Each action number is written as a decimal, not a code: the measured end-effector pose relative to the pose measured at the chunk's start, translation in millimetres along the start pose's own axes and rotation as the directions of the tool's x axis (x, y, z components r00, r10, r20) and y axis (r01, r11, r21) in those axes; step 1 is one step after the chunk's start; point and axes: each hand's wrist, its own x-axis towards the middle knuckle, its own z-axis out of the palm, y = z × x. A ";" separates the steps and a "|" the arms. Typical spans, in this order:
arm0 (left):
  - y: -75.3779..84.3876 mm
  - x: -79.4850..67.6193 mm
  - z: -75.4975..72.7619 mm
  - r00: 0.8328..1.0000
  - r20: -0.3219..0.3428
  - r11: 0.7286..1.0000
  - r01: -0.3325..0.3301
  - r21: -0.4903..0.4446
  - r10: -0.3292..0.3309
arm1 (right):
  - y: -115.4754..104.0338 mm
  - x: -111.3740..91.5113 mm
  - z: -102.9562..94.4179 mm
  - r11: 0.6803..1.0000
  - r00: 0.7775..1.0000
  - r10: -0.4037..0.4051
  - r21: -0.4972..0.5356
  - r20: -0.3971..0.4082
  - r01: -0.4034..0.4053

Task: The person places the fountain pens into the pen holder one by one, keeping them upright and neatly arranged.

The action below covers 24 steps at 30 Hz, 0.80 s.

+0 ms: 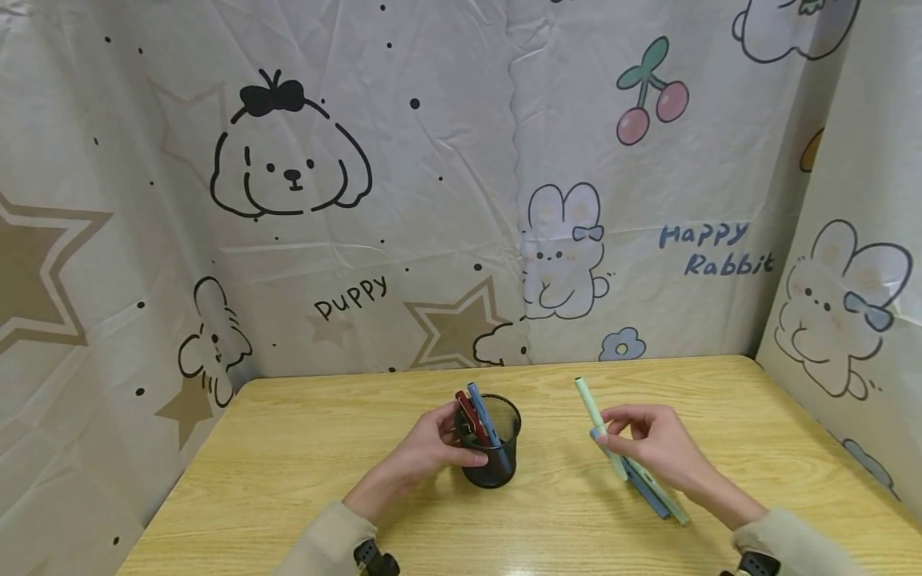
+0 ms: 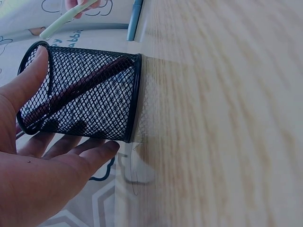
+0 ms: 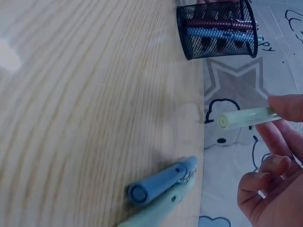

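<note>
A black mesh pen cup [image 1: 497, 474] stands upright on the table, with a dark red pen [image 1: 470, 416] and a blue pen [image 1: 484, 414] leaning inside. My left hand [image 1: 425, 446] grips the cup from its left side, thumb across the near wall and fingers round the far side. To the right of the cup, my right hand [image 1: 659, 440] pinches a light green pen [image 3: 248, 117] between thumb and fingers, its lower end above the tabletop. Below that hand, another blue pen [image 3: 161, 183] and another green pen [image 3: 163, 205] lie side by side on the table.
The wood-grain table [image 1: 288, 448] reaches back to a cloth curtain [image 1: 446, 240] printed with cartoon animals, which also hangs at both sides. Each wrist wears a dark strap; the left strap [image 1: 370, 556] shows at the cuff.
</note>
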 end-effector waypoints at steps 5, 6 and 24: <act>-0.2 -0.1 0.0 1.000 0.002 1.000 -0.001 0.000 0.001 | -2.9 4.1 6.6 0.999 1.000 0.003 0.036 0.001 -0.003; -0.2 0.0 0.0 1.000 0.002 1.000 -0.002 0.000 0.002 | -4.0 4.9 7.7 0.999 1.000 0.001 0.041 0.001 -0.001; 0.1 -1.1 -1.3 1.000 0.007 1.000 0.000 0.015 -0.001 | -25.7 16.8 27.3 0.996 1.000 -0.024 0.084 -0.015 0.025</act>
